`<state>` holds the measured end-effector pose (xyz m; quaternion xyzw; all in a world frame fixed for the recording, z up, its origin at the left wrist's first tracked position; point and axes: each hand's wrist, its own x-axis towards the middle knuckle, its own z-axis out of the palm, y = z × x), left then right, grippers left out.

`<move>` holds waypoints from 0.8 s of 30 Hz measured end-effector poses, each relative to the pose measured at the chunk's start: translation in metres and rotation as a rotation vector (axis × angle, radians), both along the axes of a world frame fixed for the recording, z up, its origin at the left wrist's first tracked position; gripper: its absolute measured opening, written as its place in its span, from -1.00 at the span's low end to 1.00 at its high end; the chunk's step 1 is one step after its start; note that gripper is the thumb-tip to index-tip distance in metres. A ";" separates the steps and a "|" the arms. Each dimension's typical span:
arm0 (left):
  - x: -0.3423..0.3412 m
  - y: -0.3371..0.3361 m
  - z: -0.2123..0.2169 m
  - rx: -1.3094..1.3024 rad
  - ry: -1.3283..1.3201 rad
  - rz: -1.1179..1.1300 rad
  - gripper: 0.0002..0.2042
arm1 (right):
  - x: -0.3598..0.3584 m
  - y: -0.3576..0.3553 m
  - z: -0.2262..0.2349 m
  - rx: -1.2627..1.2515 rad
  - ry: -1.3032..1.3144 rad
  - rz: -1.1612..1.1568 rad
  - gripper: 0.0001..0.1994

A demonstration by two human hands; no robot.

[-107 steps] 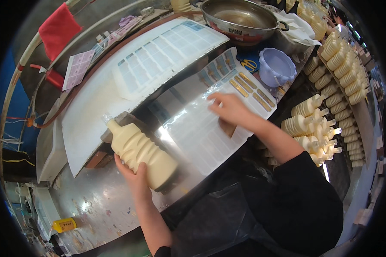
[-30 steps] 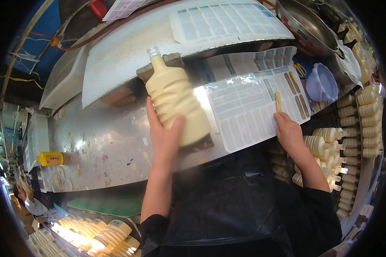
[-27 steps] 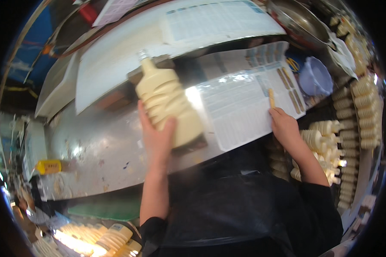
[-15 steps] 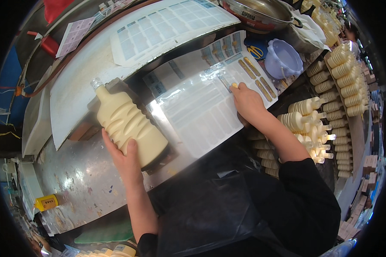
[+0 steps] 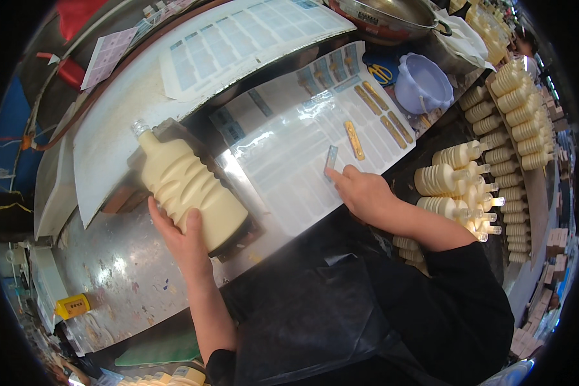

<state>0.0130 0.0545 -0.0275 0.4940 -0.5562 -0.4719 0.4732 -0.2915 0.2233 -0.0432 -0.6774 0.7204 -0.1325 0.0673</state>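
A cream bottle with wavy ridges and a clear neck lies tilted on a dark support on the metal bench. Around its near left side rests my left hand, thumb on top and the fingers partly hidden along its edge. My right hand pinches the near end of a small pale-blue label strip over the glossy label sheet. Just right of that strip lies a gold label, and several more gold labels sit near the sheet's far right corner.
Behind the sheet rises a white slanted board with another printed sheet on it. At the back right stand a lilac bucket, yellow-handled scissors and a metal pan. Stacked cream bottles crowd the right side. A yellow container is at the left.
My right hand has moved nearer and left across the sheet, uncovering the gold label, and a pale-blue strip now shows at its fingertips. My left hand stays on the bottle.
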 end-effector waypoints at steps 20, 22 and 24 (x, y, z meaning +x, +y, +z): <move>-0.057 0.050 0.043 -0.844 -0.303 -0.434 -0.80 | 0.004 0.016 0.001 0.080 -0.010 -0.006 -0.52; -0.062 0.049 0.041 -0.849 -0.278 -0.456 -0.80 | 0.003 0.022 -0.001 0.075 0.004 0.012 -0.54; -0.066 0.048 0.039 -0.846 -0.260 -0.476 -0.80 | -0.003 0.027 -0.007 0.070 0.032 0.067 -0.60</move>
